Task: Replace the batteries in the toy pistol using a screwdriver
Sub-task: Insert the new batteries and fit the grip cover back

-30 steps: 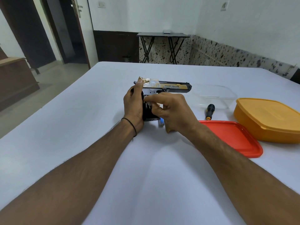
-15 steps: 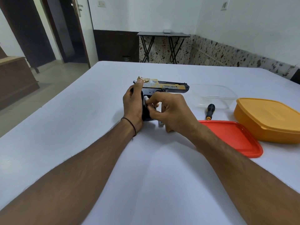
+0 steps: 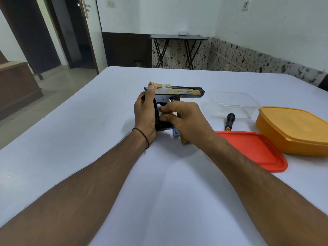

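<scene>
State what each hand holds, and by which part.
Left hand grips the toy pistol by its handle's back. Right hand: fingers touch the open handle; hold cannot be told.

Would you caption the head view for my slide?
Left hand holds pistol; right hand works at its grip; screwdriver lies aside.
</scene>
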